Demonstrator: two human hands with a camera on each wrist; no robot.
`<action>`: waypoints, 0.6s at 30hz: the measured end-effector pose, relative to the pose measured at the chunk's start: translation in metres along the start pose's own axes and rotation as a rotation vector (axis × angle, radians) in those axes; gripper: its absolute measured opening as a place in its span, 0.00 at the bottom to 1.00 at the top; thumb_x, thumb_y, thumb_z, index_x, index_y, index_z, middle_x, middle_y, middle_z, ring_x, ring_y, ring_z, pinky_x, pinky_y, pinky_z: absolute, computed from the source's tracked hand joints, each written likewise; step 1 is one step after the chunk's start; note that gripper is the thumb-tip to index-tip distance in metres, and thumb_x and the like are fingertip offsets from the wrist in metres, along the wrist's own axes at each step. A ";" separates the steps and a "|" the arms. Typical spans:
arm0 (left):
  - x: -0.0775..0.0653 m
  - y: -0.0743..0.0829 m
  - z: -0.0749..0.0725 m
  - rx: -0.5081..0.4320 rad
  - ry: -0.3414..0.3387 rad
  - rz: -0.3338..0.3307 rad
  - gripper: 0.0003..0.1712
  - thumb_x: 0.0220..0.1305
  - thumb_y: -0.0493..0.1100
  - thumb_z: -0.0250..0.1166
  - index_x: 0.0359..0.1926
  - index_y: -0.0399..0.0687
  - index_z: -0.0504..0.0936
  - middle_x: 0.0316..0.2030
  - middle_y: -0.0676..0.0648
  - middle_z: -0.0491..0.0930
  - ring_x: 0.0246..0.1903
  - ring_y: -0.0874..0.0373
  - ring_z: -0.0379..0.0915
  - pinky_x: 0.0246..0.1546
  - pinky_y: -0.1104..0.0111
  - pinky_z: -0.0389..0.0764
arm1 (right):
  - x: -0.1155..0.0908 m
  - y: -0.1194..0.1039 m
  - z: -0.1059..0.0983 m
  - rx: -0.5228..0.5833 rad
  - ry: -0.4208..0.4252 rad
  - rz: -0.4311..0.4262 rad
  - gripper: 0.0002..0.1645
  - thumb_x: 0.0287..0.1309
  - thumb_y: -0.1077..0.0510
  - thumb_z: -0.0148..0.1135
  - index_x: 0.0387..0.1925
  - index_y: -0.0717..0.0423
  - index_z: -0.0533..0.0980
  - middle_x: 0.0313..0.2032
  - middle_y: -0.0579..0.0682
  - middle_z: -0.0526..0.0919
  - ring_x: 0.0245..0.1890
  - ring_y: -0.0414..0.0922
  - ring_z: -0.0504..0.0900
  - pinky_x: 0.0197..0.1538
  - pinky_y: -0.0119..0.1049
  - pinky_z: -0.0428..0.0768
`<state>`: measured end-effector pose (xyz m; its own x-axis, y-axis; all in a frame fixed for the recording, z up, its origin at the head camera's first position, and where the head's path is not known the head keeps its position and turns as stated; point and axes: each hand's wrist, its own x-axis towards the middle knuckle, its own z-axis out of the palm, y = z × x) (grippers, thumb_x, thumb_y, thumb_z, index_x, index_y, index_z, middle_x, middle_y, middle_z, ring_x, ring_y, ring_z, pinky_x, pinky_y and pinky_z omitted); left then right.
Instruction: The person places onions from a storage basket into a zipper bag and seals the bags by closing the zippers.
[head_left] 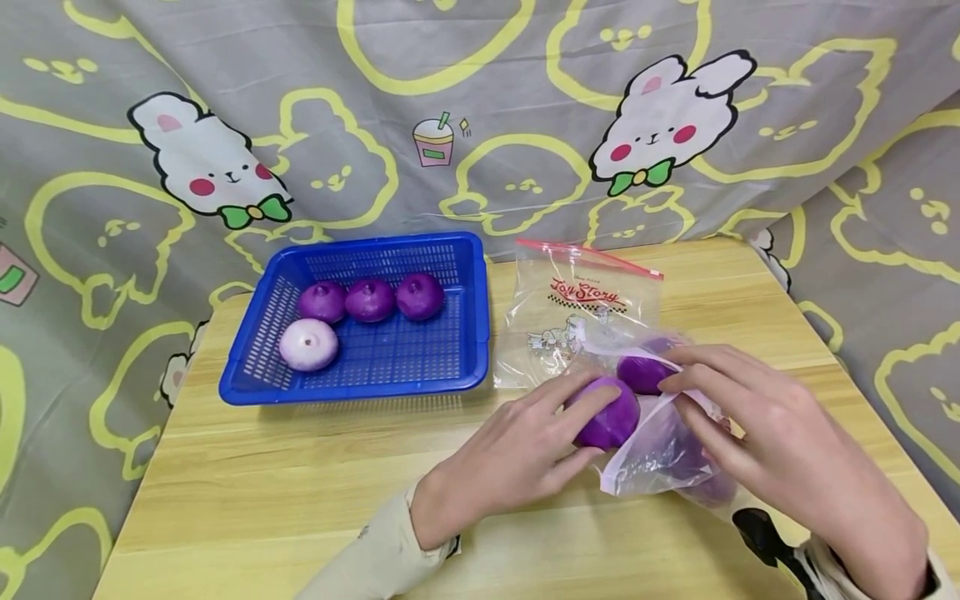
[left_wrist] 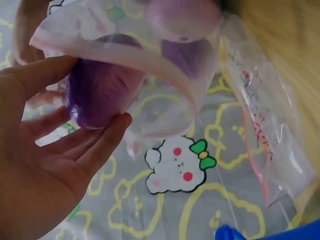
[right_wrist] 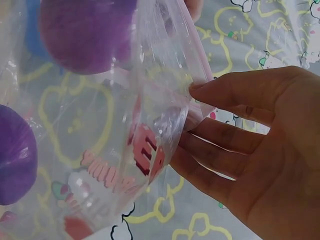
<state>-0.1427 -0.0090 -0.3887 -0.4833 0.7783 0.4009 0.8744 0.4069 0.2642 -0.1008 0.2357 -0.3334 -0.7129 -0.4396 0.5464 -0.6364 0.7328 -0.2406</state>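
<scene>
- Head view: the left hand's (head_left: 517, 442) grip grasps a purple onion (head_left: 611, 415) at the mouth of a clear bag (head_left: 663, 467), right on the table (head_left: 360, 492).
- The right hand's (head_left: 780, 442) grip pinches the bag's edge.
- Beyond lies a flat bag (head_left: 536, 312).
- Far left, a blue basket (head_left: 352, 393) holds three dark onions (head_left: 371, 302) and one white onion (head_left: 308, 350).

Right of centre in the head view, the flat clear bag (head_left: 517, 350) bore red script (head_left: 588, 292) that read "Toy Story"; a tiny line just above it was too small to read. At the right of the left wrist view, that script was too slanted and blurred to read. In the right wrist view, lower centre, the held bag (right_wrist: 165, 112) showed creased, illegible red letters (right_wrist: 147, 152).
</scene>
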 end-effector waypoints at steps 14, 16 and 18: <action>-0.002 -0.003 0.006 0.066 -0.132 -0.043 0.32 0.69 0.46 0.62 0.71 0.47 0.66 0.72 0.43 0.61 0.69 0.52 0.62 0.66 0.65 0.67 | -0.003 0.010 -0.005 0.009 0.081 -0.005 0.27 0.75 0.41 0.43 0.36 0.51 0.83 0.48 0.49 0.85 0.48 0.38 0.81 0.55 0.14 0.67; -0.002 -0.004 0.005 0.071 -0.122 -0.029 0.28 0.71 0.47 0.61 0.69 0.47 0.68 0.69 0.44 0.66 0.66 0.54 0.66 0.64 0.66 0.71 | -0.004 0.012 -0.006 0.009 0.098 0.000 0.27 0.75 0.41 0.44 0.36 0.51 0.83 0.46 0.49 0.85 0.50 0.33 0.78 0.56 0.14 0.65; -0.002 -0.004 0.004 0.076 -0.111 -0.016 0.24 0.72 0.48 0.59 0.65 0.47 0.71 0.63 0.45 0.72 0.61 0.55 0.71 0.61 0.67 0.74 | -0.004 0.015 -0.008 0.008 0.120 0.001 0.27 0.74 0.40 0.45 0.35 0.52 0.83 0.44 0.49 0.86 0.51 0.28 0.76 0.58 0.13 0.64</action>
<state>-0.1452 -0.0099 -0.3942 -0.4932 0.8177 0.2970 0.8694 0.4516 0.2006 -0.1052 0.2522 -0.3328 -0.6734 -0.3735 0.6380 -0.6387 0.7286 -0.2476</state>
